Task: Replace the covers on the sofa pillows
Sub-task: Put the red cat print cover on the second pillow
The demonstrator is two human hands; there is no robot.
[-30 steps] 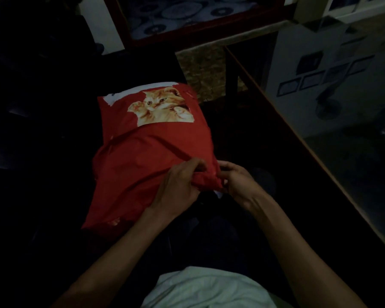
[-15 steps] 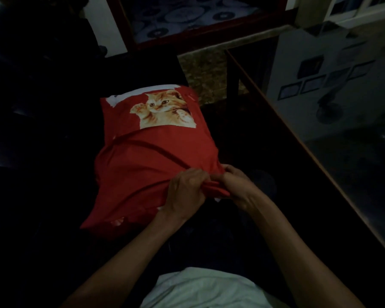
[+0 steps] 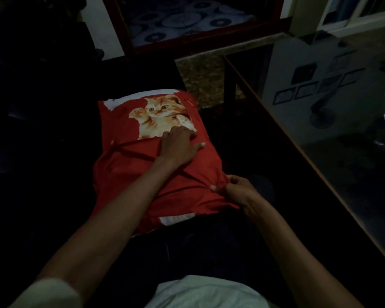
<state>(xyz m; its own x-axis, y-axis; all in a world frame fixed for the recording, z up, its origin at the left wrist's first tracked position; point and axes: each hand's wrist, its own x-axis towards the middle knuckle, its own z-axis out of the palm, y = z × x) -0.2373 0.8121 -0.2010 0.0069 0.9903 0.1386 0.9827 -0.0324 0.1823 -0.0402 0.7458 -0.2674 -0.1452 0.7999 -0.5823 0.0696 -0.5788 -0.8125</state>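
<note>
Centre of the frame: a red pillow cover [image 3: 125, 178] (printed with an orange kitten [image 3: 158, 116]) lies over a pillow on the person's lap. The left hand [image 3: 178, 145] rests flat on the cover, fingers extended; the right hand [image 3: 236, 190] pinches its lower-right edge. A glass-topped bench [image 3: 320, 134] occupies the right of the frame.

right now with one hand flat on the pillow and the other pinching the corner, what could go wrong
The right hand pinches only a small bunch of the red cover, so it may slip free. White pillow shows at the near edge; the insert could work back out. The left hand may press in the diagonal creases.
</note>
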